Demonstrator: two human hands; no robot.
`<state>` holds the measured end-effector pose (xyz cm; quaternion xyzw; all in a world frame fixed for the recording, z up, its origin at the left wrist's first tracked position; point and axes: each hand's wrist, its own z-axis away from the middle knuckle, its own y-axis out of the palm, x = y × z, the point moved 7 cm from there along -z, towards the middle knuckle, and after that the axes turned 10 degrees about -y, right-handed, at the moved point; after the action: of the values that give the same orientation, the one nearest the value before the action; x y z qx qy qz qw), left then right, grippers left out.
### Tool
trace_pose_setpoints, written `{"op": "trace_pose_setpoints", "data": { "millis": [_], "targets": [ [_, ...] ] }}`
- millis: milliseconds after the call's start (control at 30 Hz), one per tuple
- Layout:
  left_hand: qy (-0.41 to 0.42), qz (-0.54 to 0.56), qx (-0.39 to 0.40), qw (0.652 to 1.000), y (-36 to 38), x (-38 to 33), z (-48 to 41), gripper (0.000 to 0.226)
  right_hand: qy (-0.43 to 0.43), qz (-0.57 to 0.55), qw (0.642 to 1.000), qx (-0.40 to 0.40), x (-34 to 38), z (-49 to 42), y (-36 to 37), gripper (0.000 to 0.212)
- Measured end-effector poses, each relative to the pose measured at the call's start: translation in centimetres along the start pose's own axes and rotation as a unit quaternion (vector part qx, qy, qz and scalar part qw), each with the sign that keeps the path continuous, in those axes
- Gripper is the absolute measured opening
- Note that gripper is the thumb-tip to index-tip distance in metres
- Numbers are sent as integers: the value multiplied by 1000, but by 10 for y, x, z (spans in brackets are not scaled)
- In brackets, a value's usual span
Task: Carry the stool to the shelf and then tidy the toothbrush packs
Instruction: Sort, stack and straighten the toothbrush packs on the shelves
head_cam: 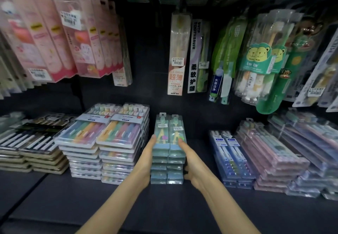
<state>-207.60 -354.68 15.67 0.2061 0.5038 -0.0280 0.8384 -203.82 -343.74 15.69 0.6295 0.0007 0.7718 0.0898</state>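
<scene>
Many toothbrush packs lie in piles on the dark shelf (164,206). Rainbow piles (102,142) sit toward the left edge and purple piles (270,157) toward the right edge. Between them stands the blue-green pile (169,153), two packs wide, its long way running from the front edge to the back. The left grip (144,162) clasps its left side and the right grip (193,164) its right side, thumbs on top. Both are equally near, so the next nudge probably goes straight back.
</scene>
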Motion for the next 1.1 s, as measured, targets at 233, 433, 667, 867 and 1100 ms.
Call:
{"op": "trace_pose_setpoints", "data": {
  "millis": [233,433,667,867,1100],
  "targets": [
    [75,-51,-49,995,-8,0,27,54,-28,-1,1000,9,-8,2,-7,78],
    [81,-66,-139,985,-51,28,55,62,-67,-49,996,-19,-25,15,-34,64],
    [266,-544,-220,765,-39,34,73,62,-192,318,928,-46,-39,18,-49,84],
    [259,-528,-244,771,-39,34,43,79,-210,295,932,8,-42,-3,-32,95],
    [235,-512,-273,780,-38,30,23,78,-238,276,931,13,-47,-16,-25,91]
  ]
}}
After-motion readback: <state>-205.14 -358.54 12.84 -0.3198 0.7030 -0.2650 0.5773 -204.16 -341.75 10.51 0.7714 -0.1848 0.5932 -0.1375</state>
